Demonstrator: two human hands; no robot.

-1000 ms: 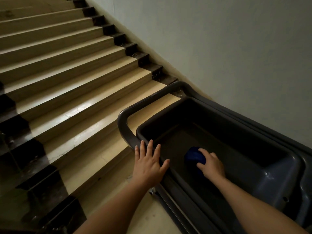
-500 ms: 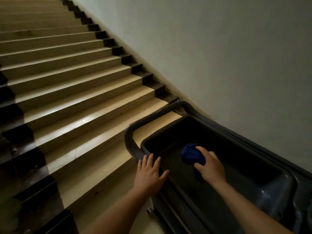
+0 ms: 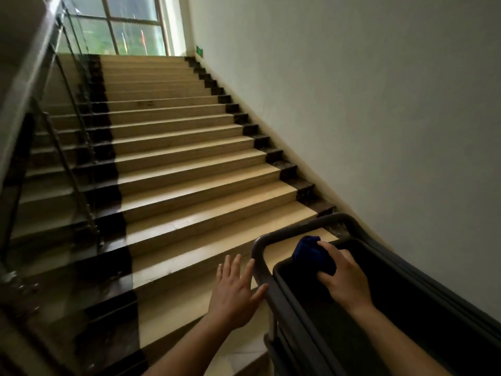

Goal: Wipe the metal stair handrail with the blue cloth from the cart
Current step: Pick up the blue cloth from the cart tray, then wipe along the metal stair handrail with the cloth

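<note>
Nearest to you, at the bottom of the frame, both your forearms reach forward. Your left hand [image 3: 235, 291] is spread flat with the fingers apart, holding nothing, its thumb tip just beside the rounded push bar of the cart [image 3: 260, 270]. Your right hand [image 3: 345, 280], in the lower right of the frame, is clamped on the blue cloth [image 3: 311, 255], which is bunched into a ball and sits at the near corner of the cart's dark tub, level with its rim; whether it touches the rim is hard to tell. The cart fills the lower right corner, standing against the pale wall [image 3: 366, 104] at the foot of the stairs [image 3: 189, 172].

Beyond the cart, the steps climb toward the upper middle of the frame, tan treads with dark borders on both sides. The metal handrail [image 3: 29, 77] runs along the left edge of the frame, blurred, above glass panels held by thin posts. At the top of the flight, in the upper middle, a bright window [image 3: 130, 25] lights the landing, with a small green sign [image 3: 199, 51] on the wall just to its right.
</note>
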